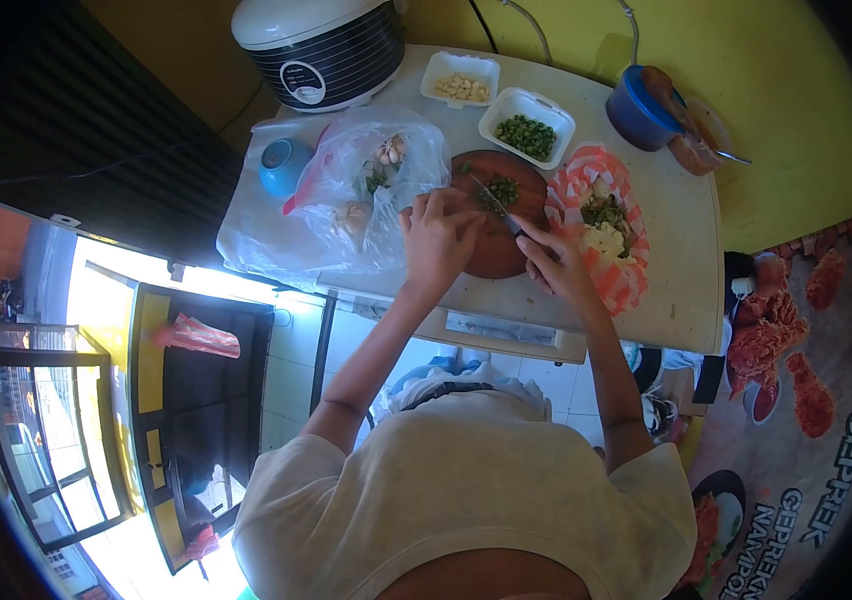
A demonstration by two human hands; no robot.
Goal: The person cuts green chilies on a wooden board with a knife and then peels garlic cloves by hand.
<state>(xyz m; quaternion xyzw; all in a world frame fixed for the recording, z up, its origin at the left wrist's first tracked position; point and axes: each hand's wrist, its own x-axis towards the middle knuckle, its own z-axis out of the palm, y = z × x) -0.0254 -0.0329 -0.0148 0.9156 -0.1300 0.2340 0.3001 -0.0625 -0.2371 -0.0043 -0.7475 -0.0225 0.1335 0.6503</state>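
My right hand [558, 262] is closed round the handle of a knife [493, 198], its blade pointing up and left across a round brown chopping board [491, 262]. Chopped green pieces [503, 188] lie on the board by the blade. At the board's left edge is my left hand [438, 238], fingers bent and drawn together; anything in them is hidden. Beside it spreads a clear plastic bag [331, 215] with garlic bulbs [391, 150] showing. Right of the board, red-and-white striped plastic [618, 290] holds pale and green scraps [606, 225].
Behind the board stand a white foam tray of chopped greens [526, 137] and another of pale cloves [462, 87]. A rice cooker [321, 60] and a blue cup [286, 167] are at left. A blue tub [636, 110] stands at the back right of the table [681, 235].
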